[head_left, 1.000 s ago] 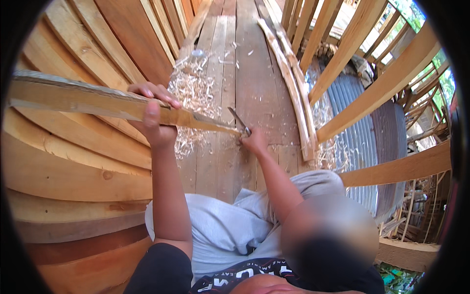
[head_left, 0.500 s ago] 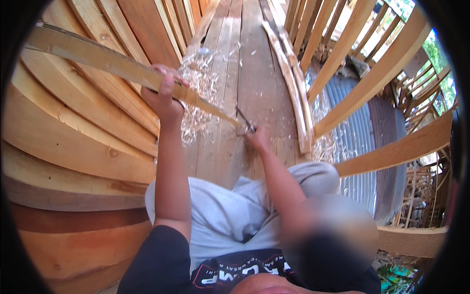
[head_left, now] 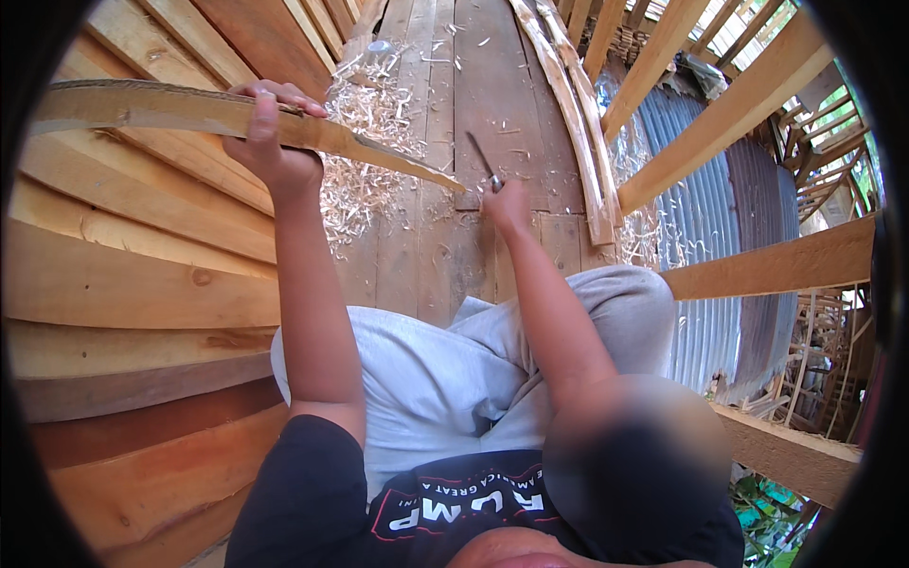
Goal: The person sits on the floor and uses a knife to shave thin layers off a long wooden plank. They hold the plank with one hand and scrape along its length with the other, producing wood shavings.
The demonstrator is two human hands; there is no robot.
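Note:
My left hand (head_left: 276, 142) is closed around a long, narrow strip of pale wood or bamboo (head_left: 180, 107) with a dark upper edge. The strip reaches past the left of the picture, and its other end tapers to a point just left of my right hand (head_left: 508, 206). That hand grips the handle of a knife (head_left: 480, 151), whose slim blade points away from me over the floor. Between the blade and the strip's tip there is a small gap. Most of the knife handle is hidden by my fingers.
Curly wood shavings (head_left: 371, 128) lie on the plank floor (head_left: 497, 95), with a small clear cup (head_left: 380, 49) among them. Stacked boards (head_left: 142, 251) line my left. Two pale poles (head_left: 571, 118), a slatted railing (head_left: 734, 114) and corrugated metal sheets (head_left: 696, 213) stand to the right.
Half a second ago the knife met the strip near its tip; now they are apart. My left hand and the strip have shifted left, and the view has moved somewhat.

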